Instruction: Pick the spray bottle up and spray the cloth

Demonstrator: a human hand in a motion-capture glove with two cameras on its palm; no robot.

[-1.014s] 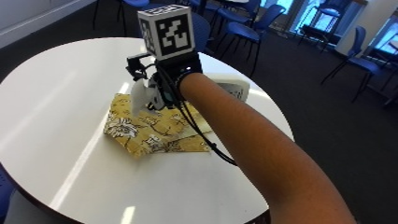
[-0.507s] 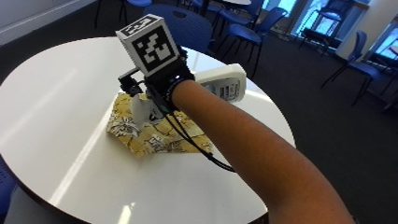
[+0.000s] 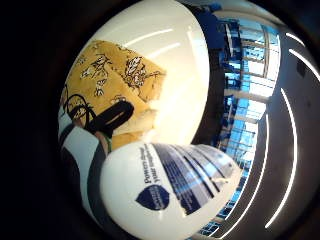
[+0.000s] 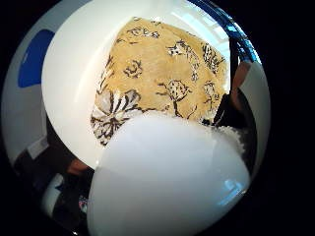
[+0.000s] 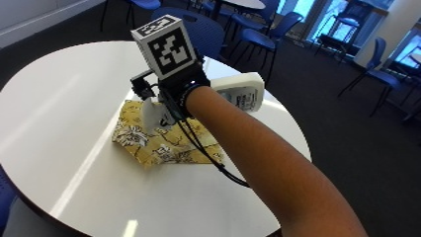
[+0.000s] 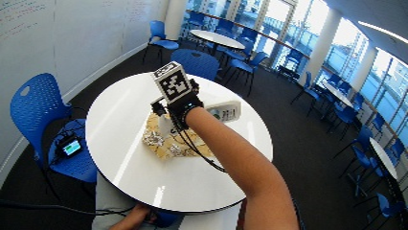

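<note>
At the centre of the outside view the gloved right hand (image 5: 176, 91) is raised above the round white counter (image 5: 59, 98), its fingers wrapped round the white spray bottle (image 5: 240, 91). The bottle is lifted clear of the counter and lies tipped over, its labelled body jutting out to the right of the hand toward the upper middle of the frame. The spray head seems to point down and to the left below the hand, but the glove hides most of it, so its exact aim cannot be told.

Directly under the hand, just left of centre, the cloth (image 5: 154, 140) lies on the counter: yellow with a dark floral print, folded and a little rumpled, one corner reaching toward the lower middle of the frame. The bottle is not touching it.

The little finger side palm view shows the bottle's rounded white body (image 3: 165, 195) close to the palm, with a blue printed label, and the cloth (image 3: 107, 85) on the white counter beyond it. The thumb side palm view is half filled by the bottle's plain white side (image 4: 167, 182), with the cloth (image 4: 162, 83) spread past it.

In the wide outside view, blue chairs (image 6: 44, 115) stand round the counter, one at the left of the frame, others at further tables in the upper part.
</note>
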